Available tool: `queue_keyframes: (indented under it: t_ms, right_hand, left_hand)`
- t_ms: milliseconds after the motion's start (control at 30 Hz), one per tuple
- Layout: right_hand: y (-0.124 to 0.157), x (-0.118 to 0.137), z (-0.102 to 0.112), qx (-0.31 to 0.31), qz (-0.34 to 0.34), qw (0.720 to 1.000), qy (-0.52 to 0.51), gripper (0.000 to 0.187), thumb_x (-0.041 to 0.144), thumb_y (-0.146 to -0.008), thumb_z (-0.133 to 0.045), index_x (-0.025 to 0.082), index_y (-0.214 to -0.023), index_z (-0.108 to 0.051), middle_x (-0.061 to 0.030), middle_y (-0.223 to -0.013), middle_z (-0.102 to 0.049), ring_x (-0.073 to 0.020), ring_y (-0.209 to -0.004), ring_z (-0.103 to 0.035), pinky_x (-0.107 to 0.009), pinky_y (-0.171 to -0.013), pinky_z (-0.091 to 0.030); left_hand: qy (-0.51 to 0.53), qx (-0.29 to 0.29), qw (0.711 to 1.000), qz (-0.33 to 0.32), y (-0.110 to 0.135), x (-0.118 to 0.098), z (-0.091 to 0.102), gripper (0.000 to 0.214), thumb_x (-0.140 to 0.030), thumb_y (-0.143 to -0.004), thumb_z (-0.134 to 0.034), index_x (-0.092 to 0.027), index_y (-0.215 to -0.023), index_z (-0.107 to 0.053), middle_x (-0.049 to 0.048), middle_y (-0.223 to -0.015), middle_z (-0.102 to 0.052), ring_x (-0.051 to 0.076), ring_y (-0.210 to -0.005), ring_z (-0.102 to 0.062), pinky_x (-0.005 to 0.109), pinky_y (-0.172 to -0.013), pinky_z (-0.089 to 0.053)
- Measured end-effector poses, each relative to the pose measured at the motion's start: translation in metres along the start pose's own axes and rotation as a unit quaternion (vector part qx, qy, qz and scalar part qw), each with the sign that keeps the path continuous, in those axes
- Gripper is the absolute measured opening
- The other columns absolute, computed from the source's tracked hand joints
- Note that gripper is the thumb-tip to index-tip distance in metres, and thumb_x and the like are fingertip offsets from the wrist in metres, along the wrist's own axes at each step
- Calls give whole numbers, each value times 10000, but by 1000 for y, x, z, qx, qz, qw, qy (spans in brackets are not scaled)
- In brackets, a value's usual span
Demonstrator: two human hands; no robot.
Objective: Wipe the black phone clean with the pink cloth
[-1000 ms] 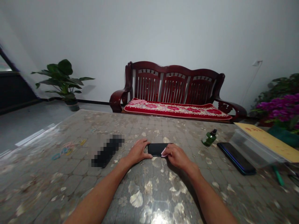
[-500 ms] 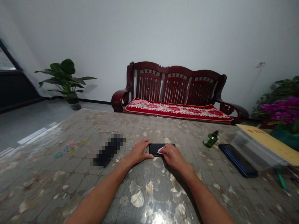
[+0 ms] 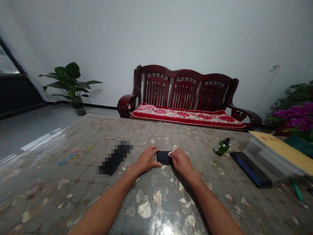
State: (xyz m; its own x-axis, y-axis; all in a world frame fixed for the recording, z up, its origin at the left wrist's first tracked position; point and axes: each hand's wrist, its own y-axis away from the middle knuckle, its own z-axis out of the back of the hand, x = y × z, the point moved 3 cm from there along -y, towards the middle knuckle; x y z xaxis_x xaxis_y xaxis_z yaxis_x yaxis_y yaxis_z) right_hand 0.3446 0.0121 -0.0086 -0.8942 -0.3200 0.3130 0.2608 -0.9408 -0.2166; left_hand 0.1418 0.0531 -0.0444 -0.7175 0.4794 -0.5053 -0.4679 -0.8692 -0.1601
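Note:
A black smartphone (image 3: 163, 158) lies flat on the table, long side across my view. My left hand (image 3: 147, 159) grips its left end, thumb at the near edge and fingers at the far edge. In a pinch, my right hand (image 3: 181, 163) holds a small pale pink cloth (image 3: 171, 153) against the screen, toward the right end. The right hand covers that end of the phone.
Left of my hands lies a pixelated dark object (image 3: 115, 159), with several coloured bands (image 3: 70, 157) beyond it. At right are a green spray bottle (image 3: 221, 147), a dark phone-like device (image 3: 251, 170), a clear plastic box (image 3: 262, 158) under a yellow sheet (image 3: 281, 150), and a green handle (image 3: 296, 189).
My right hand has slid the cloth slightly right along the screen, uncovering more of its middle. My left hand keeps its grip. The whole view has shifted slightly.

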Motion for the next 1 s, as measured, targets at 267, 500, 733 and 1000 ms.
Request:
queue_keyframes:
  t_ms: [267, 500, 733, 1000]
  right_hand:
    - [-3, -1, -5, -4, 35, 999, -31, 375, 57, -892, -472, 214, -1068, -765, -77, -995, -684, -193, -985, -608, -268, -904, -452]
    - [-6, -17, -1, -30, -18, 999, 0, 333, 81, -922, -482, 188, -1051, -770, -94, -954, -676, -207, -972, -604, -275, -884, -446]
    - [-2, 1, -6, 0, 95, 990, -102, 365, 84, -923, -468, 241, -1053, -771, -60, -992, -698, -180, -971, -616, -278, -904, -458]
    - [-2, -24, -1, -26, -32, 999, -9, 335, 88, -920, -483, 198, -1047, -772, -87, -965, -685, -212, -970, -606, -279, -888, -442]
  left_hand:
    - [-16, 12, 1000, 5, 0, -5, 4, 738, -487, -653, -869, -188, -1284, -632, 174, -1449, -541, 364, -1378, -463, 498, -1185, -304]
    - [-10, 8, 1000, -1, 0, -3, 2, 746, -495, -656, -865, -179, -1291, -632, 184, -1446, -541, 380, -1365, -471, 512, -1172, -321]
    - [-16, 15, 1000, 4, 0, -3, 2, 759, -496, -655, -867, -170, -1297, -624, 192, -1454, -533, 370, -1380, -457, 496, -1172, -318]
    - [-15, 21, 1000, 16, 0, -8, 5, 753, -467, -666, -865, -164, -1310, -618, 188, -1464, -524, 369, -1384, -452, 495, -1187, -296]
